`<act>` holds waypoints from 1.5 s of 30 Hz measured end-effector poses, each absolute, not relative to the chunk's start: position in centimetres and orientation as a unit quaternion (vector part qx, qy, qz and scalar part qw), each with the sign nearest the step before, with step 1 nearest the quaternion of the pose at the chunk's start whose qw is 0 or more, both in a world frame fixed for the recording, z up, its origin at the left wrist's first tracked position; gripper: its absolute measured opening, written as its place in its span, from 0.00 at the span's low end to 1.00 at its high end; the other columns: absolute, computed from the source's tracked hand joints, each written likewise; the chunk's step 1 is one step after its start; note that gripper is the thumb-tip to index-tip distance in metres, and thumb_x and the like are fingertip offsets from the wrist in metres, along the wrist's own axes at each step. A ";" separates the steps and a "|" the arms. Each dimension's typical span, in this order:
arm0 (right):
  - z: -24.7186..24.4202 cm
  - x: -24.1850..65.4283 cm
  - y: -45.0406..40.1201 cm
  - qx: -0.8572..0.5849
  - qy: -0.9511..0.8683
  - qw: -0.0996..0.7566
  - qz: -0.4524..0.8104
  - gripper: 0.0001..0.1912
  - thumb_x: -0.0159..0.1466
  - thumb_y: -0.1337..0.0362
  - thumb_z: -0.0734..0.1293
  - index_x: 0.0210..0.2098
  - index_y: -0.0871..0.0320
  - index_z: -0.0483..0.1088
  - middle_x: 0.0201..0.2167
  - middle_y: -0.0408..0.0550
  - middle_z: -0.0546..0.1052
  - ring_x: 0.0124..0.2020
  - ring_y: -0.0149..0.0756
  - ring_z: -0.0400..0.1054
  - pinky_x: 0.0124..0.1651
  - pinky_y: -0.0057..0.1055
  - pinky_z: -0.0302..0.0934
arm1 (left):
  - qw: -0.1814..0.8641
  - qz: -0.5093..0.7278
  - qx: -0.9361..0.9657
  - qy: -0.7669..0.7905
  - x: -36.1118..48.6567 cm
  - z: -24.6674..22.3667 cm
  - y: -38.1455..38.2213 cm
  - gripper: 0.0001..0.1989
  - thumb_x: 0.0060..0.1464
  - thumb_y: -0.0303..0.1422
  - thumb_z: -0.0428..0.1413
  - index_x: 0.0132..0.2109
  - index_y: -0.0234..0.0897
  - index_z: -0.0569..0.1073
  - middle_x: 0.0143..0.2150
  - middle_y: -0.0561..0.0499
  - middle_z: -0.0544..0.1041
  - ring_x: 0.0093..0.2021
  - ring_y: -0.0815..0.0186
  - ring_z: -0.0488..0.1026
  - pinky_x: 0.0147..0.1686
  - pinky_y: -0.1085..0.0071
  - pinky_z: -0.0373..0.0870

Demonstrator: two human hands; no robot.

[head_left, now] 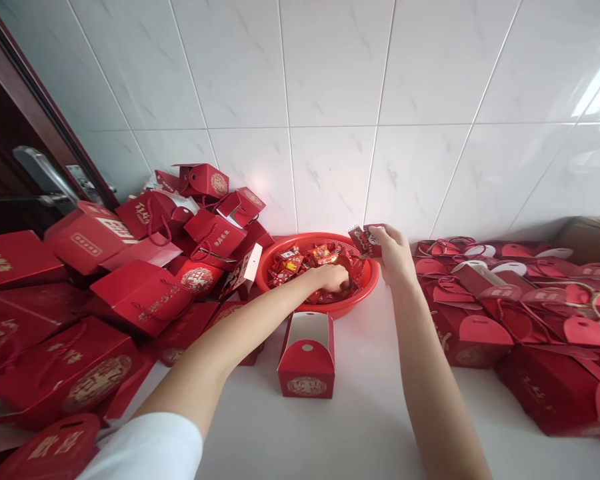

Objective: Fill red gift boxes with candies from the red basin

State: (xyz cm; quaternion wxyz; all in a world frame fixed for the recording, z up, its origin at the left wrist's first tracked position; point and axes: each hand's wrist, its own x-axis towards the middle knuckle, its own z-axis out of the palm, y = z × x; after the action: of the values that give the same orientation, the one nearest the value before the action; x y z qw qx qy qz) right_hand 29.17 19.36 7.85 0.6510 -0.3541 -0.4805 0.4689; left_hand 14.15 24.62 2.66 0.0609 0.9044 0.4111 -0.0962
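Note:
My left hand (334,279) reaches into a red plastic basket (339,307), its fingers curled down among the candies. What those fingers grip, if anything, is hidden. Red-wrapped candies (289,261) fill the basket, some with yellow print. Above the basket's right rim, my right hand (394,252) is closed on several red candy packets (367,240) with white and dark print. Just in front of the basket stands a red gift box (307,373), upright with its top open and a gold emblem on its front.
Many red gift boxes (135,293) with cord handles are heaped on the left. More red boxes (473,333) stand in rows on the right, near a brown carton (587,237). A white tiled wall (335,160) rises behind the white tabletop (365,400). At far left is a door handle (45,177).

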 end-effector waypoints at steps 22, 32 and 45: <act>8.0 29.2 19.4 -0.368 -0.479 0.652 0.458 0.11 0.52 0.56 0.70 0.26 0.56 0.68 0.21 0.40 0.71 0.25 0.32 0.66 0.25 0.28 0.63 | 0.270 0.158 0.860 0.403 11.5 4.3 25.0 0.14 0.52 0.31 0.53 0.19 0.36 0.69 0.20 0.56 0.67 0.24 0.70 0.63 0.30 0.71 0.59; 7.8 28.9 19.4 -0.361 -0.475 0.645 0.478 0.14 0.48 0.54 0.71 0.28 0.57 0.69 0.22 0.39 0.70 0.24 0.31 0.66 0.25 0.28 0.63 | 0.423 0.342 0.728 0.417 9.2 6.1 23.3 0.20 0.49 0.50 0.63 0.36 0.35 0.77 0.30 0.52 0.76 0.28 0.68 0.70 0.31 0.70 0.66; 8.8 28.9 18.3 -0.298 -0.503 0.576 0.572 0.14 0.48 0.57 0.75 0.29 0.59 0.73 0.25 0.42 0.73 0.28 0.31 0.68 0.27 0.27 0.66 | 0.494 0.535 0.581 0.366 10.4 8.3 19.6 0.21 0.37 0.47 0.71 0.36 0.37 0.82 0.37 0.49 0.82 0.37 0.64 0.77 0.39 0.69 0.71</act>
State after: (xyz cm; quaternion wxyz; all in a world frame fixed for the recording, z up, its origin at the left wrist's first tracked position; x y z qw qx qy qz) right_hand 28.92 18.25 8.82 0.5757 -0.2985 -0.5027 0.5716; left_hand 10.35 19.61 8.28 0.4935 0.5806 0.3655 0.5346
